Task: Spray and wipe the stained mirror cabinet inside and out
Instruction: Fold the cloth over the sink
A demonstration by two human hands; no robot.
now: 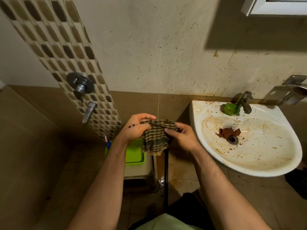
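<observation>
Left hand point(137, 128) and right hand point(181, 136), fingers curled, pinch the striped cloth point(155, 138); mirror cabinet point(275, 5) lies at 1 to 2 o'clock, well apart, nearer the right hand.

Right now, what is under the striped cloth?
A green tray on a stool. The cloth, gripped by left hand and right hand, hides the tray's far right corner.

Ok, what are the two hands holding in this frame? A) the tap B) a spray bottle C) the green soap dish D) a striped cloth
D: the left hand and right hand both grip the striped cloth, held up beside the sink.
</observation>
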